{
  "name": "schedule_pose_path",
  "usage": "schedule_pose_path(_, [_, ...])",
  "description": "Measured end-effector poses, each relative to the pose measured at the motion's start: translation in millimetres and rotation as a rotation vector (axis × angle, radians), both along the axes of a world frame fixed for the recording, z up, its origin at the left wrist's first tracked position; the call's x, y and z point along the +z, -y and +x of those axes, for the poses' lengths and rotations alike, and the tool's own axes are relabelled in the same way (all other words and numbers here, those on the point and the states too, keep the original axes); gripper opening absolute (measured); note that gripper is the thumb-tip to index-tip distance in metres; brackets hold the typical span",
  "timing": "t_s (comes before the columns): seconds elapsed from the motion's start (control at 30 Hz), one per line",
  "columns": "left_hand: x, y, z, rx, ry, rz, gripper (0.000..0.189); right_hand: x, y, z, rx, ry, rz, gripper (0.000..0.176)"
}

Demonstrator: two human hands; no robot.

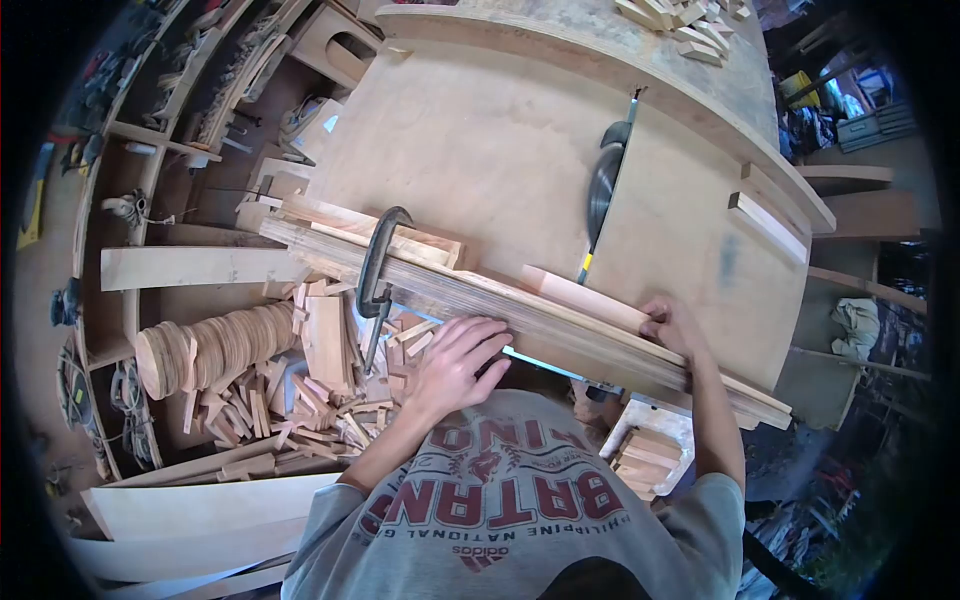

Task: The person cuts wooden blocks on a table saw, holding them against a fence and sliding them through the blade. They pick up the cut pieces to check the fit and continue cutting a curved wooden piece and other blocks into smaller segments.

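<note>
A light wooden strip (580, 296) lies along the inner side of the sled's thick front fence (480, 290). My right hand (668, 325) reaches over that fence, its fingers closed on the strip's right end. My left hand (462, 362) rests against the near side of the fence with its fingers apart, holding nothing. Beyond the strip, a circular saw blade (602, 190) stands up through the slot in the plywood sled (460, 140). Just left of my left hand, a metal C-clamp (376, 262) fixes a wooden stop block (430, 245) to the fence.
Offcuts (330, 400) are heaped below on the left, beside a row of round wooden discs (215, 350). Small wood pieces (690, 25) lie past the rear fence (600, 65). A whitish block (768, 226) sits at the sled's right. A container of blocks (650, 455) stands below.
</note>
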State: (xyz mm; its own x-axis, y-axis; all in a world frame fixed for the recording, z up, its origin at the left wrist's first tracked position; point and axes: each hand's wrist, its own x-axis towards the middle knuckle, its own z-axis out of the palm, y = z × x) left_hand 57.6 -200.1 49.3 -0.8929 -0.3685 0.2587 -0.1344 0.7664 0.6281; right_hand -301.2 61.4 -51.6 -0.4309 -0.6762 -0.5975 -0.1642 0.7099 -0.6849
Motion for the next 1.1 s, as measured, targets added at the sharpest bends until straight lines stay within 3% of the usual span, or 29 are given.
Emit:
schedule_pose_path(0.2, [-2.9,-3.0,-14.2,-0.022,-0.075,0.042,0.030,19.9,1.7,1.7,0.022,0.020,0.075,0.039])
schedule_pose_path(0.3, [-16.2,-3.1,-18.2,0.029,-0.141,0.190,0.023,11.0,3.1,5.0,0.010,0.135,-0.091,0.049])
schedule_pose_path(0.37, [-24.3,-3.6,-15.8,0.268,0.053,0.676,0.020,30.1,-1.3,-0.6,-0.056,0.227,-0.130,0.058])
schedule_pose_path(0.43, [-29.6,-0.7,-20.3,0.282,0.009,0.782,0.025,62.2,-13.8,-1.8,-0.085,0.233,-0.211,0.058])
schedule_pose_path(0.53, [-5.6,4.8,-32.2,0.139,-0.103,1.301,0.031,108.6,-26.6,7.8,-0.104,0.246,-0.344,0.060])
schedule_pose_path(0.63, [12.9,3.3,-39.4,0.001,-0.188,1.421,0.030,127.7,-36.2,23.8,-0.071,0.236,-0.405,0.063])
schedule_pose_path(0.73, [15.3,9.7,-32.4,-0.114,-0.174,1.385,0.027,143.5,-36.5,43.6,-0.062,0.218,-0.430,0.066])
schedule_pose_path(0.87, [15.8,18.0,-9.2,-0.143,-0.124,1.425,0.021,137.4,-41.4,63.4,-0.060,0.207,-0.477,0.069])
schedule_pose_path(0.93, [1.8,15.1,1.8,-0.226,-0.248,1.744,0.016,128.4,-37.8,77.7,-0.043,0.279,-0.483,0.070])
schedule_pose_path(1.1, [-8.3,-4.5,22.4,-0.163,-0.320,2.013,0.014,95.7,-26.8,122.3,-0.047,0.409,-0.523,0.075])
